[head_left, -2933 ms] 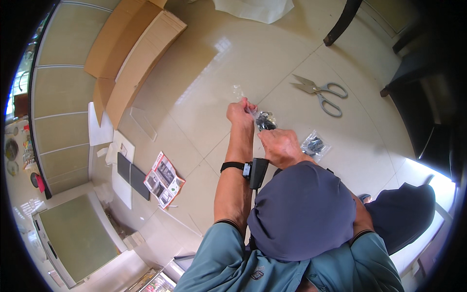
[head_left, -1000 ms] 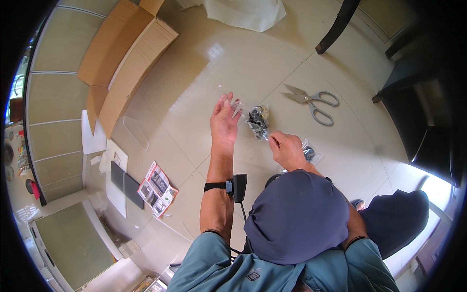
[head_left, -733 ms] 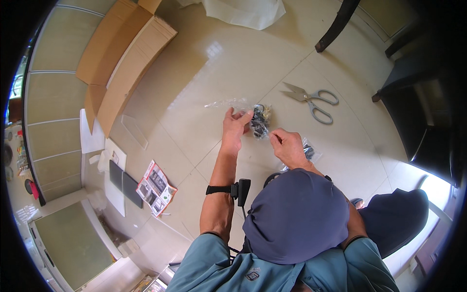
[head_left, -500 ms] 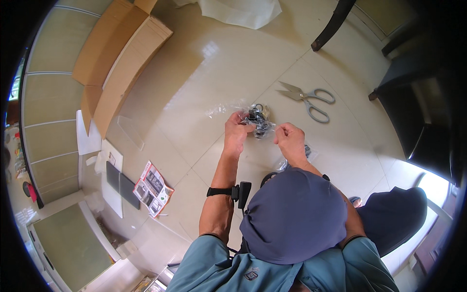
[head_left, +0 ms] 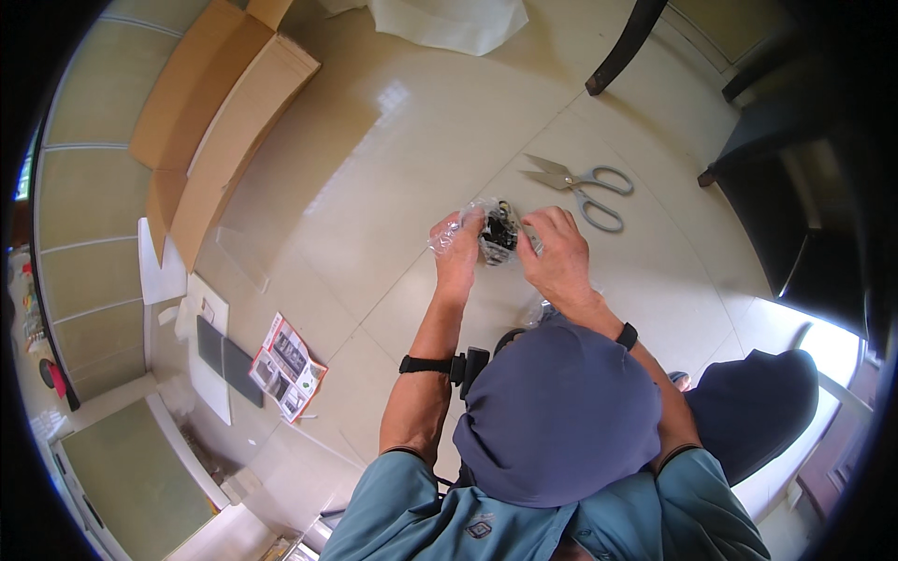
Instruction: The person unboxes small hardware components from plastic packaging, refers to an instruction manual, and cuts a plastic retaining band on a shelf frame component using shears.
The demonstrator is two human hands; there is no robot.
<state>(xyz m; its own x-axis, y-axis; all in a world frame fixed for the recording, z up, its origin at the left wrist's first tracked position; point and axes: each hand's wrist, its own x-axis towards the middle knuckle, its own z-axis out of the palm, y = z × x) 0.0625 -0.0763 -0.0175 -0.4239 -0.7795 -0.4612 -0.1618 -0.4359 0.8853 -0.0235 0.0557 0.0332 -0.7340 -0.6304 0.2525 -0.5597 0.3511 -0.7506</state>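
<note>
A clear plastic bag (head_left: 498, 233) of small black and metallic parts is held between my hands above the tiled floor. My left hand (head_left: 456, 251) is closed on its left side, with crinkled film bunched at the fingers. At the bag's right edge, my right hand (head_left: 559, 257) has curled fingers and its thumb against the film. The exact kind of parts inside is too small to tell. To the right of the bag, a pair of grey-handled scissors (head_left: 582, 187) lies with its blades apart. A second clear bag (head_left: 543, 310) is partly hidden behind my right forearm.
An opened cardboard box (head_left: 220, 122) stands at the far left. A printed leaflet (head_left: 288, 366) and a dark flat panel (head_left: 229, 363) lie on the left. White sheeting (head_left: 454, 23) is at the far side; a black chair (head_left: 795, 196) stands at the right.
My right hand has come from a pinch apart from the bag to the bag's right edge. The bag is more gathered, and its loose film is drawn in at my left hand.
</note>
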